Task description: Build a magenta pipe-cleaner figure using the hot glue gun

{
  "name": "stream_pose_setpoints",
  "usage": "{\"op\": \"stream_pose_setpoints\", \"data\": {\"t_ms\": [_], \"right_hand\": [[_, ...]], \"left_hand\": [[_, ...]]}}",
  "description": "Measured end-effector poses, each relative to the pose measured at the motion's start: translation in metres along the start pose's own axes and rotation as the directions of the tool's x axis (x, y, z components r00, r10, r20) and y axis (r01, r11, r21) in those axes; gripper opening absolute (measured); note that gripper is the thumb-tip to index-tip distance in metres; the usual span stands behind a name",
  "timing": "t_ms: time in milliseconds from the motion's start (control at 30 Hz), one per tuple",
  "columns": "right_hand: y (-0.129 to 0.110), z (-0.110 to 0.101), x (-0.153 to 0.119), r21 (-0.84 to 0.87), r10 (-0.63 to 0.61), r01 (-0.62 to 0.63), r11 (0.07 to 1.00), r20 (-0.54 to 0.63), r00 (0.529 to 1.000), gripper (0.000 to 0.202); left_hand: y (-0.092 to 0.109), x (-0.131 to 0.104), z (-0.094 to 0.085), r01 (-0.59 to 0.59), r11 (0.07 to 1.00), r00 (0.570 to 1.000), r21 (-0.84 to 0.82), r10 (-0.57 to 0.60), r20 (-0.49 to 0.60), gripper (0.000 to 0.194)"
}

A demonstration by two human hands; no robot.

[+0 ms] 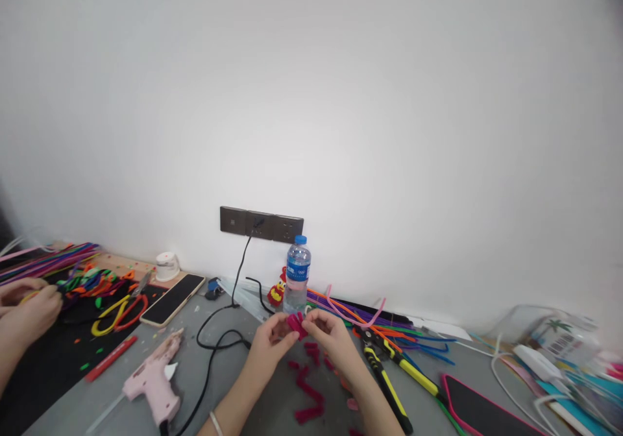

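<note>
My left hand (273,344) and my right hand (331,333) meet at the middle of the table's near part. Between their fingertips they pinch a small folded piece of magenta pipe cleaner (295,323), both hands closed on it. Below them on the grey table lies a zigzag-bent magenta pipe cleaner (310,394), with several short magenta pieces (312,351) around it. My right forearm partly hides some of these. Just behind my hands stands a water bottle (297,274) with a blue cap.
Left are a pink glue gun (154,379), a red marker (111,358), a phone (174,300), scissors (119,313) and another person's hands (32,309). Right are yellow-black pliers (387,384), coloured pipe cleaners (413,339) and a pink-edged phone (487,410). A black cord (211,351) crosses the table.
</note>
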State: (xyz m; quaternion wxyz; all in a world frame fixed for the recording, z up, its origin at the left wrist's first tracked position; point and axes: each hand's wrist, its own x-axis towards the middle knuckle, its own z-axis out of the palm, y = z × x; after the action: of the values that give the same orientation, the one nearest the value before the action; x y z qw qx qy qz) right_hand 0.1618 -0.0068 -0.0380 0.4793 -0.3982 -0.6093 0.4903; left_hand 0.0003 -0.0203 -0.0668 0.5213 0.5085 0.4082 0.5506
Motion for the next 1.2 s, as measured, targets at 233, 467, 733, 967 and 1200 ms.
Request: {"op": "stream_pose_setpoints", "data": {"t_ms": [233, 467, 733, 967, 1200], "right_hand": [[-0.0003, -0.0005, 0.0002, 0.020, -0.007, 0.007, 1.000, -0.017, 1.000, 0.037], [-0.0058, -0.0035, 0.0009, 0.058, -0.044, 0.047, 0.997, -0.058, 0.997, 0.036], [0.0003, -0.0025, -0.0004, 0.026, 0.017, -0.017, 1.000, 0.012, 1.000, 0.035], [0.0021, -0.0040, 0.0006, -0.035, 0.011, -0.010, 0.999, 0.028, 1.000, 0.035], [0.0040, -0.0044, -0.0001, -0.058, 0.016, -0.014, 0.998, 0.035, 0.999, 0.029]], "left_hand": [[0.0065, -0.0012, 0.0008, 0.008, 1.000, 1.000, 0.004, -0.008, 0.012, 0.039], [0.0032, 0.0004, -0.0002, -0.015, 1.000, 1.000, 0.021, 0.015, 0.001, 0.036], [0.0008, -0.0005, -0.0016, -0.010, 1.000, 1.000, 0.018, 0.010, 0.023, 0.033], [0.0018, 0.0000, -0.0003, -0.004, 1.000, 1.000, 0.017, 0.004, 0.019, 0.035], [0.0012, -0.0009, -0.0008, -0.045, 0.999, 0.999, 0.022, 0.045, 0.028, 0.031]]}}
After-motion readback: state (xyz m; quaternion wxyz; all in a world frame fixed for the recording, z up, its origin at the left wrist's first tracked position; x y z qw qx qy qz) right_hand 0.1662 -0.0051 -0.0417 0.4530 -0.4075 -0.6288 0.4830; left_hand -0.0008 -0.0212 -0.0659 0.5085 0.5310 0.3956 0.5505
